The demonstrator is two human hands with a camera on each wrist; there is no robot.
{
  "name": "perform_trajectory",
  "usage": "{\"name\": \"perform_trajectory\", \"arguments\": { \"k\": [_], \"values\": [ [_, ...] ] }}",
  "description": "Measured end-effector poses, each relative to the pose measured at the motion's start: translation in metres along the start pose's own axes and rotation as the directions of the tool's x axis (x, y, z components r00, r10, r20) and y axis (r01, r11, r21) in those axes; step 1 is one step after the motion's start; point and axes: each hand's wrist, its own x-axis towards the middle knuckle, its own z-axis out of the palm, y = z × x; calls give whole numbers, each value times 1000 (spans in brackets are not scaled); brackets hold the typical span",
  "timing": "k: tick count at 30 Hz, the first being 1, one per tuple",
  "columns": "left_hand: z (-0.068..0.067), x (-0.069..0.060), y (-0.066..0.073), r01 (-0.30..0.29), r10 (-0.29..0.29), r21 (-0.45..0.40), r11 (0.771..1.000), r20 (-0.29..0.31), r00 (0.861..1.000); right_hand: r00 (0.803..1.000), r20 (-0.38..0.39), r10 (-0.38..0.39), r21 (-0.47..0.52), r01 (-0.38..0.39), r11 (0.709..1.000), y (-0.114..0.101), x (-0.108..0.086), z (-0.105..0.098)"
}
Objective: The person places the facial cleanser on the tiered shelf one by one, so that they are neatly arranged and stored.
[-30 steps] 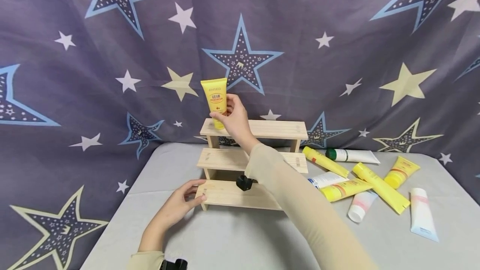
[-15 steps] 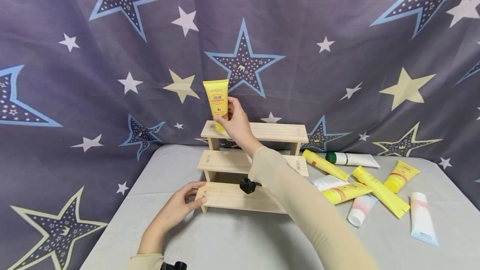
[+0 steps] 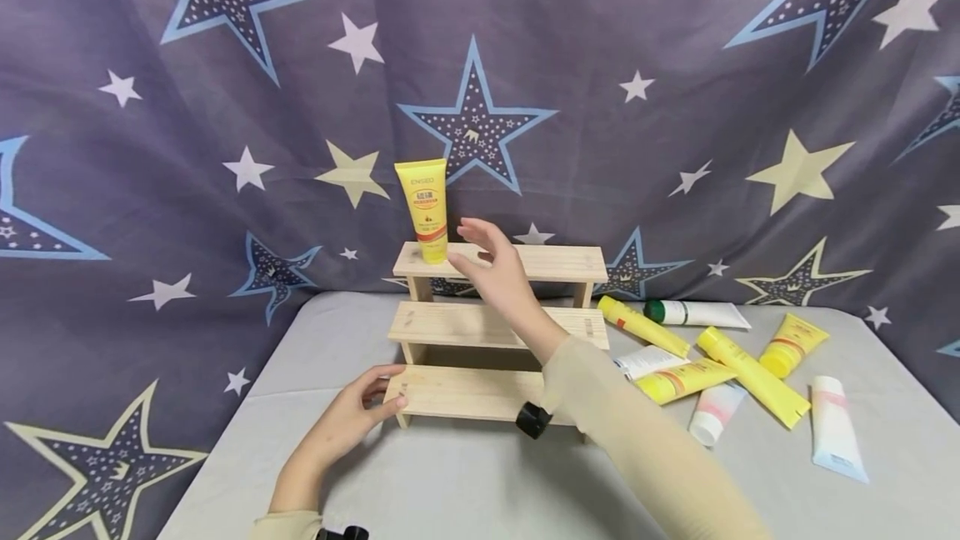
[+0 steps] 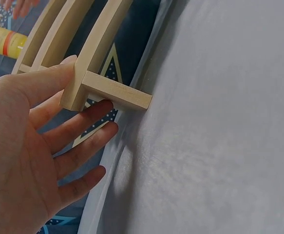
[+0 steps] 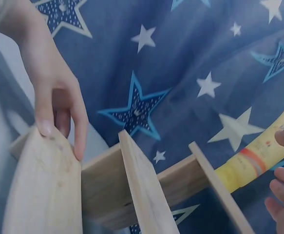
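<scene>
A yellow squeeze tube (image 3: 424, 207) stands upright, cap down, at the left end of the top step of a three-step wooden display rack (image 3: 465, 390). Just right of the tube, my right hand (image 3: 498, 269) is apart from it, thumb and fingers spread and holding nothing. In the right wrist view, the tube (image 5: 256, 156) has fingers close by. My left hand (image 3: 352, 415) holds the left end of the rack's lowest step. In the left wrist view, its thumb lies on the step's board (image 4: 100, 44), while the index finger is partly hidden behind it.
Several tubes lie loosely on the grey-covered table (image 3: 465, 473) right of the rack: yellow ones (image 3: 753, 377), a white one with a green cap (image 3: 697, 313) and white-pink ones (image 3: 836, 423). A star-patterned curtain (image 3: 570, 65) hangs behind.
My right hand has let go of the yellow tube and drawn back a little to the right and down. The tube stays on the top step. My left hand keeps its hold.
</scene>
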Motion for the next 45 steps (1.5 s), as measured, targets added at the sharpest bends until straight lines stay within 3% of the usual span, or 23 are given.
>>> {"name": "perform_trajectory", "arguments": {
  "k": [7, 19, 28, 32, 38, 45],
  "values": [
    [-4, 1, 0, -25, 25, 2, 1000, -1, 1000, 996, -10, -87, 35, 87, 996, -12, -35, -19],
    [1, 0, 0, -8, 8, 8, 1000, 25, 1000, 996, -59, -65, 189, 75, 979, -8, -103, -67],
    [-1, -1, 1, 3, -3, 22, 1000, 23, 1000, 988, -121, -91, 107, 104, 989, 11, -128, -107],
    [-1, 0, 3, 8, -8, 12, 1000, 27, 1000, 986, -156, -53, 34, 59, 998, 19, -138, -125],
    [-1, -1, 3, 25, -25, 3, 1000, 31, 999, 989, -150, 11, -71, -22, 997, 31, -153, -147],
    [0, 0, 3, 16, -16, -14, 1000, 35, 999, 986, -168, 17, -175, -46, 983, 42, -172, -172]
  ]
}}
